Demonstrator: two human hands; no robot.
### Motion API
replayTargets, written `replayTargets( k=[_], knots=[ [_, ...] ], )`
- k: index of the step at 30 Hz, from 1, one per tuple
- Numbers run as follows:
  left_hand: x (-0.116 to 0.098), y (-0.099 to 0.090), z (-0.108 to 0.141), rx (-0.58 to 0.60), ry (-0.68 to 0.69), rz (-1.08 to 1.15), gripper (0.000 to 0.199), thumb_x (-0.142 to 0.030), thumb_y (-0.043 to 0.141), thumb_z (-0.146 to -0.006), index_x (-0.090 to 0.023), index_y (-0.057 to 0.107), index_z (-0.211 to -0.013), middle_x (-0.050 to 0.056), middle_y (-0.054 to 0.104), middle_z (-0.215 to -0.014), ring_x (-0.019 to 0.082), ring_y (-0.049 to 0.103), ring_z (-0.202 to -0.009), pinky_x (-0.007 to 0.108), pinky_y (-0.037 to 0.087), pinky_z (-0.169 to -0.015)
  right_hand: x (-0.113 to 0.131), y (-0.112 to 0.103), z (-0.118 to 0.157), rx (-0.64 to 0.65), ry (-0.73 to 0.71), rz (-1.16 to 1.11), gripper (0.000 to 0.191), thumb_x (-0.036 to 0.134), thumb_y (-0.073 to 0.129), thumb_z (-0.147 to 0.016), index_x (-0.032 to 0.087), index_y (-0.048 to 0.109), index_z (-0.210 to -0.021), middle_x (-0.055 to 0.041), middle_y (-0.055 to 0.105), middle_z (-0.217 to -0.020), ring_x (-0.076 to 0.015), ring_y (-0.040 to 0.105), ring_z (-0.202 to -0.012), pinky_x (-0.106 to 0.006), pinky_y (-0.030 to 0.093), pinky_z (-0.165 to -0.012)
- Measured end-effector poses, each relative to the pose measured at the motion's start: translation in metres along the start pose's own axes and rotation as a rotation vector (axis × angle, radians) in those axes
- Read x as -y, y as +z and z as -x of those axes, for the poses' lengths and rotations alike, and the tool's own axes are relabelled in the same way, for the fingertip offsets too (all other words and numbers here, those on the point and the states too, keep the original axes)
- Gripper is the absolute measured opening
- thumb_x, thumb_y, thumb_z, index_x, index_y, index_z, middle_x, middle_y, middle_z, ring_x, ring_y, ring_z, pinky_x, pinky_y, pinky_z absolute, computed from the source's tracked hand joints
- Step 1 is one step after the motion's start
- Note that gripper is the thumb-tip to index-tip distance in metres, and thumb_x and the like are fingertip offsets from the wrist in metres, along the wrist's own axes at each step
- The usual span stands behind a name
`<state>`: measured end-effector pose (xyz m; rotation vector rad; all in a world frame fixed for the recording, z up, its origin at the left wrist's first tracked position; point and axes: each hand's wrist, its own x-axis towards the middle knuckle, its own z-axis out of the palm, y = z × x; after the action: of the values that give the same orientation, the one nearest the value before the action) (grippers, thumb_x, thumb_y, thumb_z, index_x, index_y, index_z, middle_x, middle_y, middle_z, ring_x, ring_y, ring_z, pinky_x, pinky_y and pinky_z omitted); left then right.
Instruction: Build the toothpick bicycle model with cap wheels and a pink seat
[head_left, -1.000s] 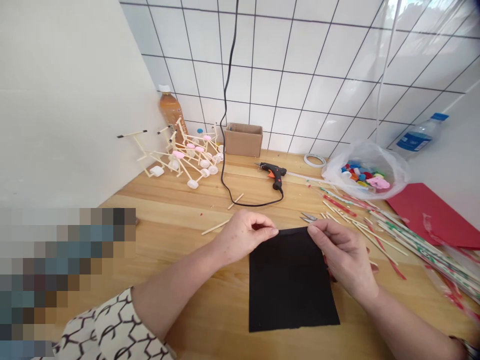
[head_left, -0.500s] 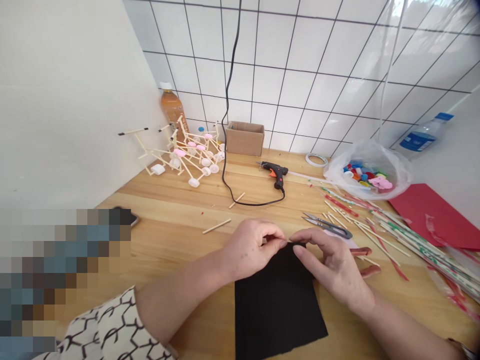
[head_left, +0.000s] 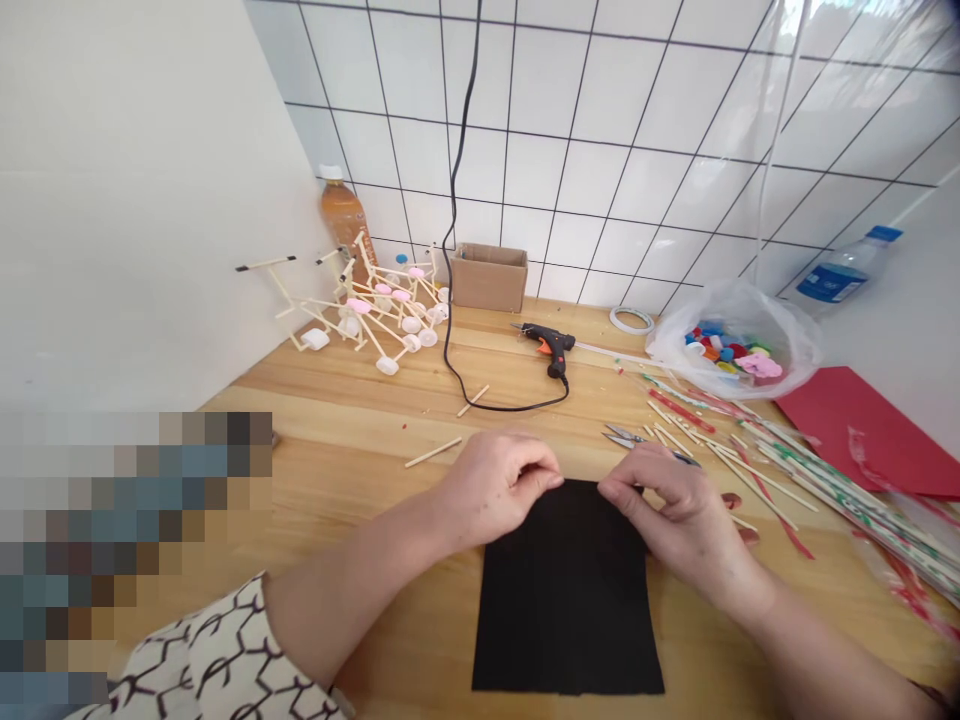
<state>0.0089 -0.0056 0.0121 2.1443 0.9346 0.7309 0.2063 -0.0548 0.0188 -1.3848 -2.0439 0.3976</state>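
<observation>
The left hand (head_left: 499,487) and right hand (head_left: 682,505) are pinching the 12 o'clock edge of a limp black rectangular sheet (head_left: 568,590), seemingly light, soft, and best gripped there.

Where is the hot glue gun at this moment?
In the head view, the hot glue gun lies toward the back of the wooden table, between the cardboard box on its left and the roll of tape on its right, beyond the black sheet.
</observation>
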Motion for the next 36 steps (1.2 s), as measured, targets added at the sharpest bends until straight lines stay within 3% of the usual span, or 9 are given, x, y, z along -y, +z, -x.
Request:
replayTargets(
  k=[5,13,18,23,28,32,36],
  knots=[
    [0.009,-0.013,-0.007,-0.064,-0.127,0.070,0.013,-0.021,0.055,-0.077,-0.016,0.062,-0.067,0.000,0.064,-0.067,0.014,0.056,-0.065,0.024,0.041,-0.060,-0.012,-0.015,-0.005,-0.080,0.147,-0.054,0.029,0.039,0.057,-0.079,0.021,0.060,-0.057,-0.0005,0.058,-0.054,-0.0154,0.052,-0.054,-0.028,0.040,-0.055],
    [0.016,-0.014,-0.009,-0.079,-0.172,0.102,0.016,-0.027,0.054,-0.076,-0.016,0.060,-0.066,-0.001,0.059,-0.063,0.012,0.048,-0.058,0.025,0.038,-0.056,-0.017,-0.021,-0.009,-0.012,0.313,-0.240,0.034,0.045,0.063,-0.072,0.018,0.061,-0.052,0.0019,0.052,-0.045,-0.0106,0.045,-0.044,-0.023,0.036,-0.043],
    [0.018,-0.015,-0.010,-0.098,-0.219,0.179,0.018,-0.030,0.054,-0.076,-0.016,0.059,-0.066,-0.001,0.056,-0.061,0.011,0.047,-0.056,0.024,0.038,-0.054,-0.025,-0.022,-0.008,0.018,0.431,-0.381,0.030,0.044,0.066,-0.070,0.017,0.064,-0.057,-0.0003,0.059,-0.049,-0.0118,0.050,-0.046,-0.022,0.039,-0.039],
    [0.023,-0.021,-0.013,-0.173,-0.277,0.283,0.020,-0.031,0.056,-0.076,-0.015,0.057,-0.064,0.000,0.059,-0.065,0.014,0.055,-0.066,0.027,0.042,-0.065,-0.032,-0.027,-0.008,-0.036,0.484,-0.455,0.030,0.044,0.069,-0.067,0.016,0.063,-0.058,-0.0012,0.061,-0.051,-0.0117,0.052,-0.046,-0.022,0.040,-0.042],
    [0.028,-0.018,-0.015,-0.294,-0.303,0.540,0.031,-0.046,0.054,-0.079,-0.016,0.060,-0.073,0.004,0.064,-0.076,0.016,0.058,-0.077,0.028,0.045,-0.074,-0.035,-0.028,-0.007,-0.100,0.489,-0.488,0.029,0.044,0.071,-0.065,0.017,0.063,-0.058,-0.0003,0.060,-0.050,-0.0113,0.050,-0.045,-0.023,0.039,-0.043],
    [0.026,-0.010,-0.013,-0.198,-0.293,0.660,0.043,-0.055,0.049,-0.079,-0.015,0.065,-0.079,0.006,0.065,-0.082,0.018,0.059,-0.081,0.032,0.045,-0.077,-0.029,-0.024,-0.008,-0.146,0.431,-0.433,0.031,0.046,0.071,-0.064,0.017,0.062,-0.054,0.0014,0.055,-0.047,-0.0101,0.045,-0.044,-0.023,0.037,-0.043],
    [0.024,-0.005,-0.011,-0.114,-0.274,0.564,0.032,-0.048,0.058,-0.075,-0.016,0.064,-0.074,0.000,0.063,-0.072,0.015,0.056,-0.075,0.031,0.043,-0.075,-0.024,-0.018,-0.007,-0.169,0.376,-0.359,0.033,0.048,0.069,-0.065,0.019,0.062,-0.053,0.0021,0.049,-0.046,-0.0106,0.042,-0.044,-0.024,0.035,-0.043]
  ],
)
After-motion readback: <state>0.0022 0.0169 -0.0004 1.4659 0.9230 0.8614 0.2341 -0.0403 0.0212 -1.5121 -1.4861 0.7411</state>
